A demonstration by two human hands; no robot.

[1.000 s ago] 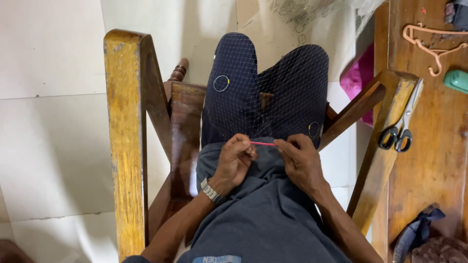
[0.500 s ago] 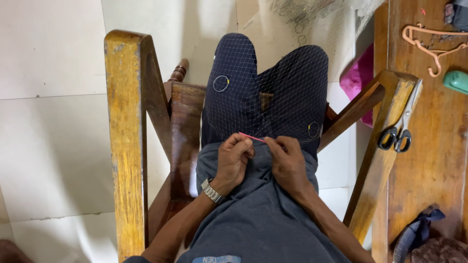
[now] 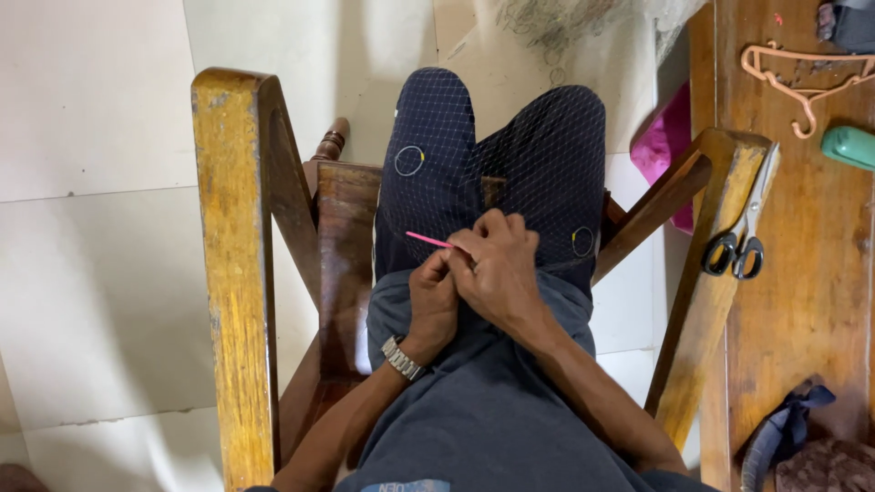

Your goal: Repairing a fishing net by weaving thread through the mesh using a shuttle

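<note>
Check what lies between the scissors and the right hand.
In the head view, the chair's right wooden armrest and its slanted brace lie between the scissors and the right hand; the scissors rest on that armrest's top.

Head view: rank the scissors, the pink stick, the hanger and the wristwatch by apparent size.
1. hanger
2. scissors
3. pink stick, wristwatch: similar, not ranked; the stick's far end is hidden by the hands.

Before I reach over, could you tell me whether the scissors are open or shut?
Shut: the scissors lie on the chair arm, blades together.
</note>
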